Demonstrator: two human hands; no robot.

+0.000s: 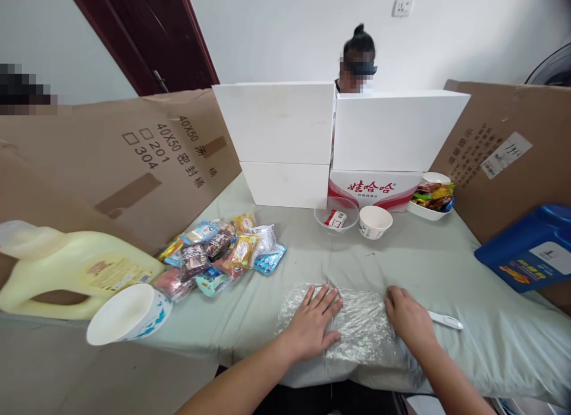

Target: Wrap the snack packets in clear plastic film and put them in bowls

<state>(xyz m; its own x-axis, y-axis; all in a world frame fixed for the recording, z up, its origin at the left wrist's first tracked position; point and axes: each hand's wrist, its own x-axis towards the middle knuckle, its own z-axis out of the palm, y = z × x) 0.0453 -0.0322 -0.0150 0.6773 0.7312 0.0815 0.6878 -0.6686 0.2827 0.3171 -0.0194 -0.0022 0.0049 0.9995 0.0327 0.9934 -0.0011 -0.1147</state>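
A crinkled clear plastic sheet point(361, 332) lies flat on the cloth at the front of the table. My left hand point(314, 320) rests on it palm down, fingers spread. At the sheet's right edge is my right hand point(410, 317), its fingers curled in and closed on the plastic. A white slim handle point(448, 320) pokes out to the right from behind my right hand; its other end is hidden, and I cannot tell what tool it belongs to.
Left are a pile of wrapped snacks point(223, 251), a paper tub point(156, 320) and a yellowish jug point(80, 266). Behind stand a clear bowl point(321, 216), a paper cup point(375, 222) and white boxes point(285, 129). Cardboard point(178, 183) flanks the table; a blue bottle point(517, 248) is right. A person point(359, 52) sits beyond.
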